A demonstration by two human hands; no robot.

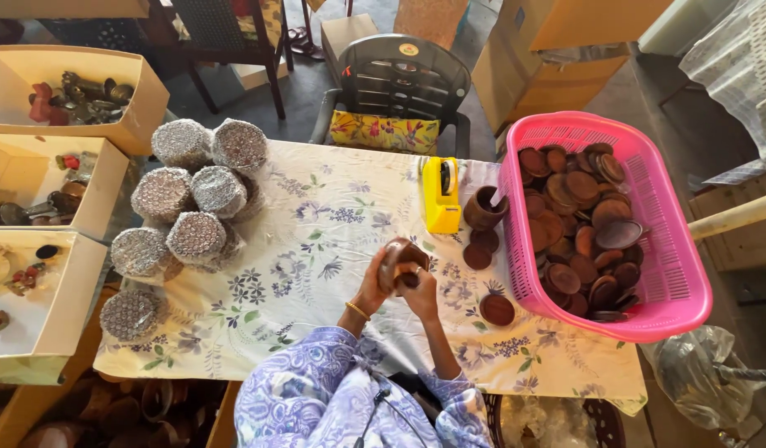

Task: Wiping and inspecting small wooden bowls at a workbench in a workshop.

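Observation:
Both my hands are raised over the middle of the flowered tablecloth. My left hand and my right hand together hold a dark brown wooden cup with a round lid-like piece against it. Just beyond them stands another brown wooden cup next to a yellow tape dispenser. Two small brown discs lie beside that cup, and one larger disc lies to the right of my right hand.
A pink plastic basket full of brown wooden lids sits at the right. Several bubble-wrapped round bundles are stacked at the left. Open cardboard boxes of small items line the left edge. A dark plastic chair stands behind the table.

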